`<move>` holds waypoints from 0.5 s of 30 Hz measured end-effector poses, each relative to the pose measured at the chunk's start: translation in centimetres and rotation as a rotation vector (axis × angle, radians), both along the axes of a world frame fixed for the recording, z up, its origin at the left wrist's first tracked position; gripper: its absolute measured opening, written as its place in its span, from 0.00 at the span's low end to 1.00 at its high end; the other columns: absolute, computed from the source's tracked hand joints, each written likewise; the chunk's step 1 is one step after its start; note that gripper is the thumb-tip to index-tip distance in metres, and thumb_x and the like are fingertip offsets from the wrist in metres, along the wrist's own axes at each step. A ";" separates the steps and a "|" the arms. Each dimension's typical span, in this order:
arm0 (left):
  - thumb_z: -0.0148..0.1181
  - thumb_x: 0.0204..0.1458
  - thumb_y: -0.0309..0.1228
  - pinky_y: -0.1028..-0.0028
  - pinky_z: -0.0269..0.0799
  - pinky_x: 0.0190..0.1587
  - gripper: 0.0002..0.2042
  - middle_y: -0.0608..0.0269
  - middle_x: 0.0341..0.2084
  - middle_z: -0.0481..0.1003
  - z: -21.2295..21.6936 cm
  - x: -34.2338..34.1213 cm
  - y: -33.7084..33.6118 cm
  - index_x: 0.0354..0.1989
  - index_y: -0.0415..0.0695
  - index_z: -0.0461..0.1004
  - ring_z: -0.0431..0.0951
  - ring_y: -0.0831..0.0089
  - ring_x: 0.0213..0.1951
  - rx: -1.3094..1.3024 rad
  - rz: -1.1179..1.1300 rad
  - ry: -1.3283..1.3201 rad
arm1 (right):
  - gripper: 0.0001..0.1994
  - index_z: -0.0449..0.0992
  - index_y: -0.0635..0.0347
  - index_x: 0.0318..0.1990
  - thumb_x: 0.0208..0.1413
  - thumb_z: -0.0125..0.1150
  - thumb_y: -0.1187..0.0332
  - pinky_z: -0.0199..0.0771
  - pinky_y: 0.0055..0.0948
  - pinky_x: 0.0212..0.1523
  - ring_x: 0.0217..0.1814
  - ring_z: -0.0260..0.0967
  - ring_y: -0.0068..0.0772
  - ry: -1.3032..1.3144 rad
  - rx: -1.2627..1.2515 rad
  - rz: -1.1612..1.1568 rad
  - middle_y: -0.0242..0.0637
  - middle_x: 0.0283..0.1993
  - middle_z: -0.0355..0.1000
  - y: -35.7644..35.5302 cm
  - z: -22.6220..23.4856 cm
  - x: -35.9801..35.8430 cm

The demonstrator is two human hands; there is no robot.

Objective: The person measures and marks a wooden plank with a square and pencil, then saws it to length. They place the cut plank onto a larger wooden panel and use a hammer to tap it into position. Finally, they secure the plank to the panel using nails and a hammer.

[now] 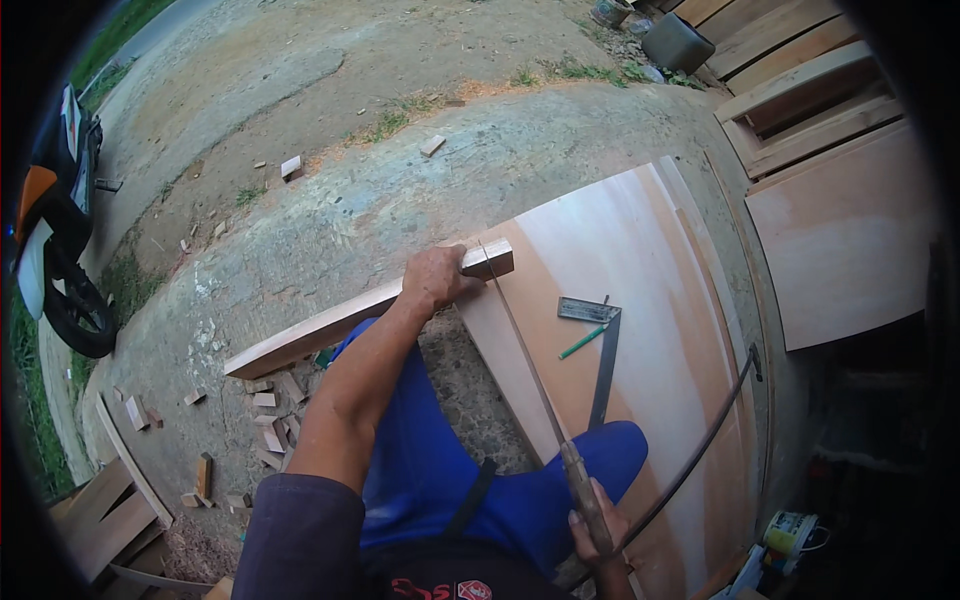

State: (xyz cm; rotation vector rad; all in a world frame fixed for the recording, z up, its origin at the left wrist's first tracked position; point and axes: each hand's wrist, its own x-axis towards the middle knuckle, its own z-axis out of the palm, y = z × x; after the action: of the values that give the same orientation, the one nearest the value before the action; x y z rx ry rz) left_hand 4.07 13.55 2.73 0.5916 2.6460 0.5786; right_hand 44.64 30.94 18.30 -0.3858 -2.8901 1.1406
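Observation:
A long wooden beam (320,328) lies slantwise, its right end resting on the edge of a plywood panel (670,350). My left hand (436,277) is closed around it near that end. In my right hand (600,525) is the wooden handle of a handsaw (528,355). The saw's thin blade is seen almost edge-on, and its tip side meets the beam just right of my left hand. How deep the blade sits in the wood I cannot tell. On the panel, beside the blade, lie a try square (605,365) and a green pencil (583,342).
Small wood offcuts (268,425) litter the concrete at left. A motorcycle (70,250) stands at far left. A dark curved strip (705,440) crosses the panel near my right hand. At right are another board (840,230), a wooden frame (810,110) and a tin can (788,535).

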 end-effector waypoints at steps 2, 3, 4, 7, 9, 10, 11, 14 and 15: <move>0.69 0.47 0.57 0.52 0.76 0.44 0.27 0.46 0.35 0.82 -0.4 0.5 1.0 0.40 0.44 0.77 0.82 0.48 0.42 0.003 0.022 0.024 | 0.28 0.71 0.74 0.60 0.49 0.65 0.74 0.81 0.37 0.48 0.47 0.83 0.47 0.062 0.006 0.021 0.57 0.48 0.79 -0.3 -0.6 -1.5; 0.68 0.47 0.57 0.52 0.76 0.44 0.26 0.46 0.35 0.82 -1.0 0.7 0.6 0.40 0.45 0.77 0.82 0.48 0.42 0.000 0.014 0.017 | 0.27 0.71 0.74 0.59 0.50 0.64 0.74 0.81 0.36 0.48 0.47 0.83 0.47 0.088 0.009 0.035 0.56 0.47 0.80 -0.6 -1.0 -2.9; 0.68 0.48 0.56 0.52 0.76 0.44 0.26 0.46 0.35 0.81 -0.9 1.0 1.2 0.40 0.45 0.76 0.82 0.48 0.42 0.014 -0.009 0.015 | 0.27 0.71 0.72 0.60 0.50 0.63 0.76 0.81 0.35 0.46 0.45 0.83 0.46 0.170 -0.035 0.015 0.56 0.46 0.80 -0.1 -4.2 -6.8; 0.68 0.47 0.56 0.52 0.76 0.42 0.26 0.46 0.34 0.81 -0.3 0.2 1.0 0.39 0.44 0.76 0.82 0.48 0.41 -0.007 -0.002 0.085 | 0.29 0.70 0.64 0.65 0.51 0.62 0.75 0.79 0.31 0.42 0.37 0.82 0.45 0.240 -0.220 -0.005 0.54 0.40 0.79 -1.3 -8.5 -20.3; 0.68 0.47 0.57 0.52 0.76 0.42 0.26 0.46 0.34 0.81 0.0 0.6 1.3 0.39 0.44 0.76 0.82 0.48 0.41 0.002 -0.008 0.087 | 0.30 0.69 0.64 0.65 0.50 0.62 0.75 0.79 0.32 0.42 0.38 0.82 0.46 0.158 -0.264 -0.027 0.55 0.42 0.79 -1.2 -7.7 -21.0; 0.69 0.46 0.57 0.52 0.76 0.42 0.27 0.46 0.34 0.81 0.3 0.3 0.8 0.38 0.44 0.76 0.82 0.47 0.41 0.004 -0.014 0.078 | 0.30 0.69 0.64 0.65 0.50 0.62 0.75 0.79 0.32 0.42 0.39 0.82 0.46 0.106 -0.297 -0.041 0.55 0.43 0.79 -1.4 -7.9 -20.7; 0.69 0.46 0.58 0.52 0.76 0.43 0.27 0.46 0.34 0.81 0.3 0.1 -0.3 0.38 0.44 0.77 0.82 0.47 0.41 -0.001 -0.009 0.066 | 0.30 0.69 0.65 0.65 0.50 0.63 0.75 0.79 0.33 0.44 0.42 0.82 0.47 0.105 -0.298 -0.025 0.56 0.45 0.79 -1.8 -7.2 -18.1; 0.70 0.43 0.60 0.53 0.76 0.44 0.29 0.46 0.34 0.81 0.2 -1.1 0.0 0.37 0.44 0.77 0.82 0.49 0.42 0.029 -0.018 0.030 | 0.29 0.70 0.69 0.63 0.51 0.63 0.76 0.81 0.35 0.50 0.51 0.81 0.49 0.115 -0.070 0.015 0.55 0.51 0.78 -0.5 -2.9 -5.5; 0.70 0.43 0.60 0.53 0.75 0.44 0.29 0.46 0.34 0.81 -0.2 -0.8 0.0 0.37 0.44 0.77 0.82 0.50 0.42 0.030 -0.024 0.013 | 0.29 0.70 0.68 0.63 0.50 0.63 0.76 0.81 0.35 0.48 0.50 0.81 0.50 0.089 -0.049 0.013 0.56 0.51 0.78 -0.2 -1.5 -1.7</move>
State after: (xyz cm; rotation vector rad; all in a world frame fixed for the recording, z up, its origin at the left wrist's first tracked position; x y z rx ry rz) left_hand 3.22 13.58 2.55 0.6376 2.6431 0.6107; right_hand 42.97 30.77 16.76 -0.3084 -2.7974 1.1996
